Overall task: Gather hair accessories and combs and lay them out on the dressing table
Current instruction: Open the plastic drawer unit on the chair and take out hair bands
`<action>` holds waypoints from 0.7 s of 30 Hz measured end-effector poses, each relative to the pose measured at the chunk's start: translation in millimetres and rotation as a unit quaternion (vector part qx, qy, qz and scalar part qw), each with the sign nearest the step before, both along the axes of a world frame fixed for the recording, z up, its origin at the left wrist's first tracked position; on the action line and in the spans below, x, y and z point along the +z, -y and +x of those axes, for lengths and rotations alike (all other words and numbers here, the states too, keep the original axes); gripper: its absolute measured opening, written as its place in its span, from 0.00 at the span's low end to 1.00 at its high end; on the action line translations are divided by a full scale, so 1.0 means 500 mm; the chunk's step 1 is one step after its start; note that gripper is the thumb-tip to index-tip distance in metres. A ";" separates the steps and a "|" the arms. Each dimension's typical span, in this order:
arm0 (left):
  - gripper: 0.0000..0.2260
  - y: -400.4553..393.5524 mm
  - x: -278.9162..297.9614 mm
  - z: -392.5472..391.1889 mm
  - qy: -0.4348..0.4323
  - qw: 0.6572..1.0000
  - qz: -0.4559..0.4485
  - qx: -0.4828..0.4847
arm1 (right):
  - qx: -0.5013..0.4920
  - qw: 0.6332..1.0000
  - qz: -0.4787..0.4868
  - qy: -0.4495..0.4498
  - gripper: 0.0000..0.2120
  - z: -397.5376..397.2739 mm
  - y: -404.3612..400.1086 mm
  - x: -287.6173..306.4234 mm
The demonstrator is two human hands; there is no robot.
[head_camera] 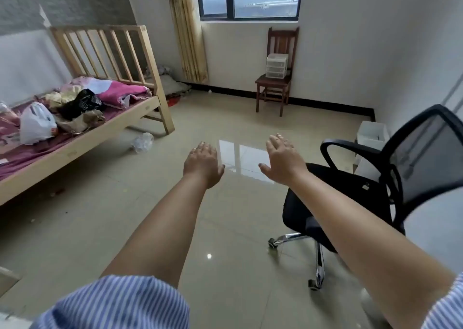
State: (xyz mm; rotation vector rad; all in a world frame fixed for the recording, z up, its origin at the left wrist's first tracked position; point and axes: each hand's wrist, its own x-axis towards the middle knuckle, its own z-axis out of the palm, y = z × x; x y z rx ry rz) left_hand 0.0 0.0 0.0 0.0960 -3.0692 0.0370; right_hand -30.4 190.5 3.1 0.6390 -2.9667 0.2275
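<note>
Both my arms stretch forward over the tiled floor, palms down. My left hand (203, 164) is open and holds nothing. My right hand (281, 157) is also open and empty, just left of the black office chair (355, 193). No comb or hair accessory shows clearly. A small clear plastic drawer box (276, 65) sits on a wooden chair (274, 83) under the window; its contents cannot be made out. No dressing table is visible.
A wooden bed (82, 138) on the left carries bags, clothes and a pink blanket. A crumpled clear plastic bag (143, 142) lies on the floor by it. A white bin (372, 134) stands behind the office chair. A yellow curtain (188, 30) hangs beside the window.
</note>
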 end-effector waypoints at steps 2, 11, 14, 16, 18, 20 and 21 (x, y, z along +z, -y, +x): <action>0.28 0.023 -0.002 -0.093 0.015 1.000 0.004 0.019 | -0.011 1.000 -0.006 0.012 0.32 -0.100 0.004 0.010; 0.32 0.178 -0.024 -0.552 0.034 0.999 0.011 0.013 | -0.008 0.998 -0.036 0.046 0.31 -0.592 0.175 -0.020; 0.33 0.235 -0.030 -0.712 0.025 0.999 0.029 0.007 | -0.012 0.997 -0.044 0.055 0.31 -0.754 0.244 -0.030; 0.33 0.277 -0.033 -0.838 0.031 0.999 0.031 0.010 | -0.027 0.997 -0.055 0.056 0.31 -0.881 0.283 -0.027; 0.32 0.315 -0.030 -0.962 0.047 0.999 0.024 0.005 | -0.043 0.995 -0.063 0.062 0.31 -0.999 0.305 -0.021; 0.32 0.342 -0.027 -1.087 0.049 0.999 0.021 -0.008 | -0.065 0.994 -0.060 0.071 0.32 -1.110 0.311 -0.019; 0.31 0.351 -0.026 -1.150 0.053 0.998 0.020 -0.015 | -0.078 0.992 -0.056 0.077 0.32 -1.164 0.309 -0.022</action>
